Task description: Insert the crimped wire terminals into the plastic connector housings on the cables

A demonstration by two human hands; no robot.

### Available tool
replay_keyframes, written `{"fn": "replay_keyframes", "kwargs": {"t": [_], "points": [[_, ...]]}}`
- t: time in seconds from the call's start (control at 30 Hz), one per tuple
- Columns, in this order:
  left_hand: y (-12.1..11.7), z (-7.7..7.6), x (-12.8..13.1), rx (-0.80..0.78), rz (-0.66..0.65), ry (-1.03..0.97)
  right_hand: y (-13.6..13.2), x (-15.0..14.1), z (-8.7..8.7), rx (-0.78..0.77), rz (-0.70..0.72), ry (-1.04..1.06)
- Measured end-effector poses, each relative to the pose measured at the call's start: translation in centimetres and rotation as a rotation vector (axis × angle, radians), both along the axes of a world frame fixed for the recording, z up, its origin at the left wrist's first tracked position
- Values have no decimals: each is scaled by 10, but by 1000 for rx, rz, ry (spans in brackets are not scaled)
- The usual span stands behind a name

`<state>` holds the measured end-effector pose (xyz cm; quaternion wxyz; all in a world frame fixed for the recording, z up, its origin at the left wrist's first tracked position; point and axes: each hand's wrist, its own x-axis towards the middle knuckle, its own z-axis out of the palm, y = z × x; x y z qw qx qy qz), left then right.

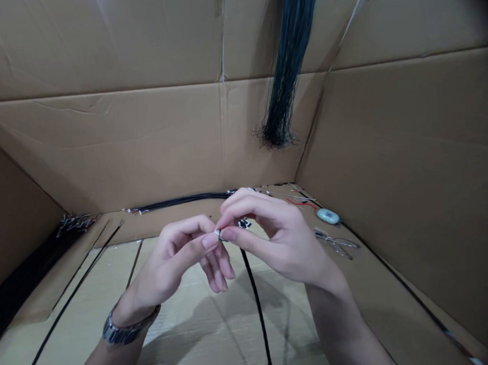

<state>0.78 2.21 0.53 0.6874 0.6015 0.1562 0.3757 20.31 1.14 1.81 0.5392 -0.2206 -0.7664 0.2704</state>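
Between my two hands, at the fingertips, is a small white piece [217,233] that looks like a connector; most of it is covered. The thumb and index finger of my left hand [170,258] pinch it from one side, with the other fingers curled loosely below. From the other side my right hand [267,230] pinches it, thumb against bent fingers. A black cable [255,303] runs up from the bottom edge toward my right hand; its upper end is hidden by the fingers, so I cannot tell whether it joins the white piece.
Cardboard walls [101,141] enclose the work surface. Dark thin wires [288,64] hang at the back. Black cables lie in a bundle [183,199] at the rear and a thick pile [30,267] at left. Pliers [338,244] and a pale rounded object [327,216] lie at right.
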Motion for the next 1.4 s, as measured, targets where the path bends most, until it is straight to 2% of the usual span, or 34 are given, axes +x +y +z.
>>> {"fn": "replay_keyframes", "kwargs": {"t": [0.17, 0.23, 0.47, 0.63, 1.03, 1.17, 1.27, 1.3, 1.4], "points": [[3, -3, 1, 14, -2, -21, 1, -2, -2, 36, -69, 92], [5, -4, 0, 5, -16, -41, 2, -1, -2, 5, -89, 140], [6, -1, 1, -96, -174, -193, 17, 4, -10, -170, 188, 393], [5, 1, 1, -105, -167, -210, 19, -2, -13, -242, 285, 472], [1, 3, 0, -152, -164, -125, 29, -4, -17, -198, 445, 274], [3, 0, -1, -129, -155, -142, 27, -6, -17, -197, 387, 281], [5, 0, -2, -108, -119, -172, 13, -5, -12, -195, 296, 270], [5, 1, -2, -109, -95, -180, 7, -5, -9, -166, 229, 241], [3, 4, -2, -97, 4, -161, -14, -8, -1, 9, -97, 36]]}}
